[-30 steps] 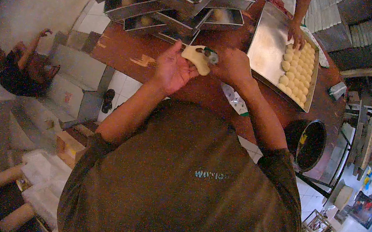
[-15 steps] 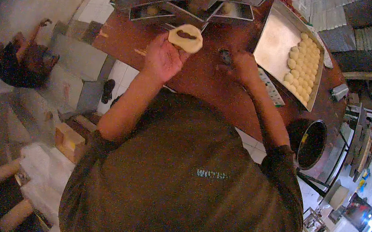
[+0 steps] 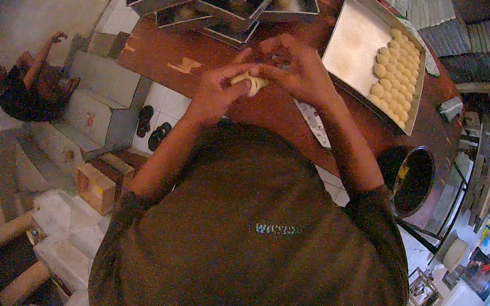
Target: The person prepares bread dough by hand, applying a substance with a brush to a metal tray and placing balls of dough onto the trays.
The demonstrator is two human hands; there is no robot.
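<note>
Over the brown bench [image 3: 272, 114], by its near edge, the left hand's [image 3: 214, 92] fingers clamp a folded dough piece [image 3: 254, 85], presumably steadying it for the right hand [image 3: 302, 73], whose finger closure I cannot tell.

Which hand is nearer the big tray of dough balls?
Right: the right hand is left of the tray; the left hand is farther left, holding a piece of dough.

The wearer's two hands [image 3: 214, 94], one dough piece [image 3: 256, 85], two slippers [image 3: 145, 117].
</note>
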